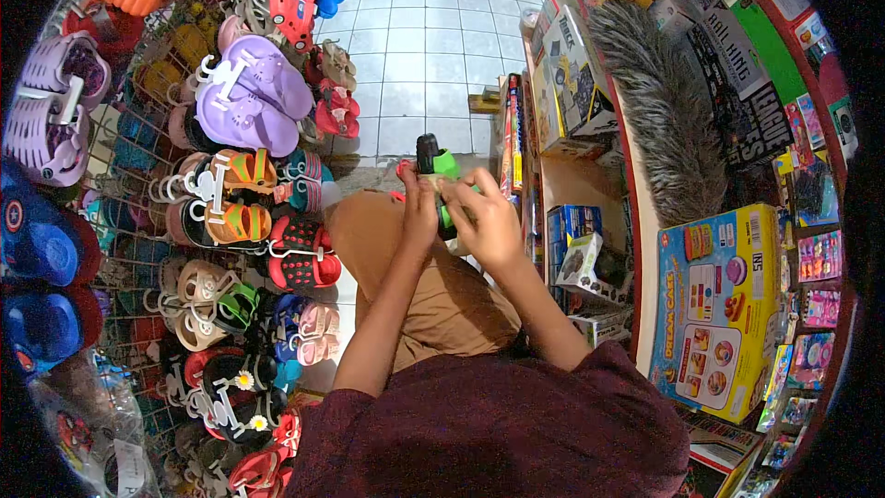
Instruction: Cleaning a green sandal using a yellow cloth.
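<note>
Above my knees, both hands work close together on what look like small black-and-green sandals (pixel 446 163). A black end sticks up beyond the fingers, with a bright green part beside it. My left hand (pixel 419 211) holds the near side, its fingers pointing away from me. My right hand (pixel 487 221) has bent fingers pinching at the middle, where a small pale piece shows between the two hands. A bit of red shows by the left fingertips; what it belongs to is hidden. The fingers cover much of the sandals.
On my left, a wire grid rack (pixel 131 214) carries many children's shoes, among them lilac sandals (pixel 256 97) and orange sandals (pixel 238 221). To my right, shelves hold a toy truck box (pixel 574 76), a yellow toy box (pixel 719 311) and a grey fluffy duster (pixel 657 104). White floor tiles (pixel 415 69) stretch ahead.
</note>
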Demonstrator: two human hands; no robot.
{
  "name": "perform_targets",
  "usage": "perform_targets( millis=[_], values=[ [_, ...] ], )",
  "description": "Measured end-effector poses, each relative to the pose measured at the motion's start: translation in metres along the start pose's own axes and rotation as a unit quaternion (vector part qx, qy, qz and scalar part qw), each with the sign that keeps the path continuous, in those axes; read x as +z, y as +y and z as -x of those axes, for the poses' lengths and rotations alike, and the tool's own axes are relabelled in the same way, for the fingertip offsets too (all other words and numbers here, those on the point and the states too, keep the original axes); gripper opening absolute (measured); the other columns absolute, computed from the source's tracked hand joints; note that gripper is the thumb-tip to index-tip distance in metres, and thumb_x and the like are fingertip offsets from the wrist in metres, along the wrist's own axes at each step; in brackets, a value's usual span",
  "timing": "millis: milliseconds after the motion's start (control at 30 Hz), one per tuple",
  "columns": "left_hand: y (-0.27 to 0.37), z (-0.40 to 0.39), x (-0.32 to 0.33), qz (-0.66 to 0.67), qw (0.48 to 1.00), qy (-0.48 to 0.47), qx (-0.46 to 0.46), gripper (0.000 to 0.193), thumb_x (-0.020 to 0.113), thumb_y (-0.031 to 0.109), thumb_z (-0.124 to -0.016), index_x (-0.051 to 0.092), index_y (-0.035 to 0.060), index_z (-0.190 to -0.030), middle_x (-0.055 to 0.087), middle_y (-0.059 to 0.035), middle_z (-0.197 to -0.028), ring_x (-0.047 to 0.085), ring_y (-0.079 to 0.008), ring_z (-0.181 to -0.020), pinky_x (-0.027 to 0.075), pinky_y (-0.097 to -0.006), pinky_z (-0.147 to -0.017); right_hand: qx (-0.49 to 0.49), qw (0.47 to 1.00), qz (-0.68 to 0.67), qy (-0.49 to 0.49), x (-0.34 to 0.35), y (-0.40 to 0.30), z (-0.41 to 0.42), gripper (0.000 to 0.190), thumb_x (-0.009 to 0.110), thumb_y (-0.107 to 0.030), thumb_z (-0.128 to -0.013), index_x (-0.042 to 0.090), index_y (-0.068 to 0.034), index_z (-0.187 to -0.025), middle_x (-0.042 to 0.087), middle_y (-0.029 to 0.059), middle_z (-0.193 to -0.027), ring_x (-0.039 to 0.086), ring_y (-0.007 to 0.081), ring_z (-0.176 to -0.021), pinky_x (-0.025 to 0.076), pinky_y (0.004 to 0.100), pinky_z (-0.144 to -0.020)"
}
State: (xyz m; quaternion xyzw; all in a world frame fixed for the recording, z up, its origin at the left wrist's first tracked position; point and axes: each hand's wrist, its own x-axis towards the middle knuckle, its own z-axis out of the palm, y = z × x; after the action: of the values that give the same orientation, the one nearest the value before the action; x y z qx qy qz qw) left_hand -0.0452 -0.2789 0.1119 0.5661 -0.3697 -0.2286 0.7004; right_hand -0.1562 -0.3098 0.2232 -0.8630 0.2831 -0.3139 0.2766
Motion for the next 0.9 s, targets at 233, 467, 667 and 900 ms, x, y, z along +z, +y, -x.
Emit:
perform_targets(
  millis=[233, 467, 667, 900],
  values=[
    [-0.005, -0.004, -0.005, 0.326, 0.931, 0.033, -0.158, 0.039, 0.041, 0.043, -0.096, 0.041, 0.0098, -0.116, 0.051, -0.0041, -0.101, 0.053, -0.0152, -0.088, 0.045, -0.0303, -0.078, -0.004, 0.999, 0.016, -0.035, 0.011, -0.005, 0.005, 0.024, 0.061, -0.007, -0.08, 0.065, -0.012, -0.103, 0.055, 0.0097, -0.098, 0.062, 0.031, -0.07, 0.05, 0.0394, -0.061],
    [0.0, -0.011, -0.006, 0.298, 0.91, 0.031, -0.288, 0.045, 0.051, 0.046, -0.091, 0.044, 0.0114, -0.118, 0.05, -0.0008, -0.1, 0.051, -0.0112, -0.091, 0.042, -0.0291, -0.083, 0.026, 0.995, 0.071, -0.066, 0.003, 0.007, 0.006, 0.021, 0.06, -0.006, -0.081, 0.066, -0.013, -0.099, 0.057, 0.0077, -0.096, 0.062, 0.0283, -0.071, 0.049, 0.0374, -0.061],
    [-0.014, -0.018, -0.006, 0.289, 0.908, 0.083, -0.291, 0.056, 0.053, 0.05, -0.088, 0.04, 0.0112, -0.126, 0.049, -0.0011, -0.102, 0.051, -0.0115, -0.091, 0.046, -0.0272, -0.076, 0.0, 0.992, 0.053, -0.117, -0.005, 0.028, 0.012, 0.016, 0.064, -0.008, -0.079, 0.069, -0.012, -0.093, 0.06, 0.0091, -0.087, 0.062, 0.0298, -0.072, 0.049, 0.0379, -0.063],
    [-0.018, -0.02, -0.022, 0.29, 0.898, 0.099, -0.316, 0.052, 0.055, 0.051, -0.087, 0.039, 0.0116, -0.118, 0.049, -0.0059, -0.099, 0.054, -0.0141, -0.086, 0.053, -0.0312, -0.07, 0.04, 0.99, -0.123, -0.053, -0.02, 0.035, 0.003, 0.018, 0.065, -0.011, -0.08, 0.071, -0.013, -0.096, 0.061, 0.0105, -0.087, 0.063, 0.0234, -0.075, 0.049, 0.0328, -0.068]
  ],
)
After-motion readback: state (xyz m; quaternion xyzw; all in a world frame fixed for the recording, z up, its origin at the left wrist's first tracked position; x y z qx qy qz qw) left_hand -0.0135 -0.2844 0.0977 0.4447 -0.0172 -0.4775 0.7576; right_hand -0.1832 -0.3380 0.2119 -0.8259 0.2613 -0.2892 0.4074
